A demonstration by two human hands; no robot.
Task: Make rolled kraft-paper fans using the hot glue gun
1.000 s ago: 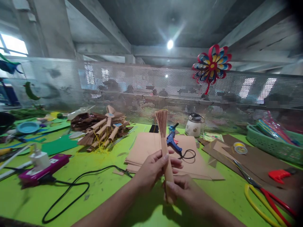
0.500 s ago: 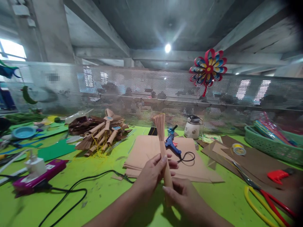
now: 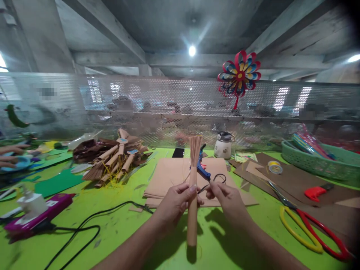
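Note:
My left hand (image 3: 177, 200) is closed around a small brown paper broom (image 3: 192, 221), held upright with its fringed end on top and its rolled handle pointing down. To the right of the handle is my right hand (image 3: 227, 197), its thumb and fingers pinched together. Whatever it pinches is too small to make out; the cord behind overlaps the fingertips. Just beyond the broom, a blue glue gun (image 3: 203, 171) lies on stacked brown paper sheets (image 3: 165, 174), partly hidden by the broom.
More paper brooms (image 3: 123, 157) with yellow string are piled left. A purple power strip (image 3: 42, 213) and black cable (image 3: 92, 213) lie nearer. At right are scissors (image 3: 298, 213), a red-handled cutter (image 3: 317, 192) and a green basket (image 3: 309, 163). Another person's hand (image 3: 11, 155) reaches in at far left.
My right hand has left the lower handle and moved right and up, now pinching. The broom stands more upright in my left hand. The view has turned slightly right; another person's hand appears at left.

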